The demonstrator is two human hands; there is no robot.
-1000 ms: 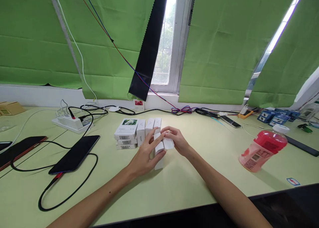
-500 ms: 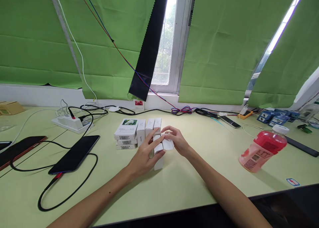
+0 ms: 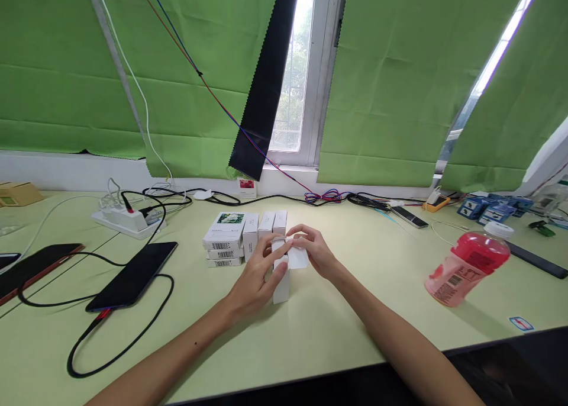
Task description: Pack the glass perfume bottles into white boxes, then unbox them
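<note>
A small white carton (image 3: 281, 289) stands on edge on the table, a white flap (image 3: 299, 257) sticking out at its right. My left hand (image 3: 261, 270) grips the carton from the left, its thumb on the near end and its fingers across the top. My right hand (image 3: 314, 249) is at the far right corner, fingertips pinched at the flap and close to the left fingers. Just beyond, several white cartons (image 3: 251, 234) stand upright in a row. Left of them lies a stack of flat white boxes (image 3: 224, 231) with a flower picture on top.
A dark phone (image 3: 133, 276) on a black cable lies left, near a white power strip (image 3: 126, 219). On the right stands a bottle of red drink (image 3: 468, 270). Blue boxes (image 3: 494, 210) and another phone (image 3: 409, 217) lie at the back right. Cables run along the wall.
My left thumb has lifted and shifted slightly left at the carton's near end, baring more of that face. The right hand stays at the flap almost unmoved.
</note>
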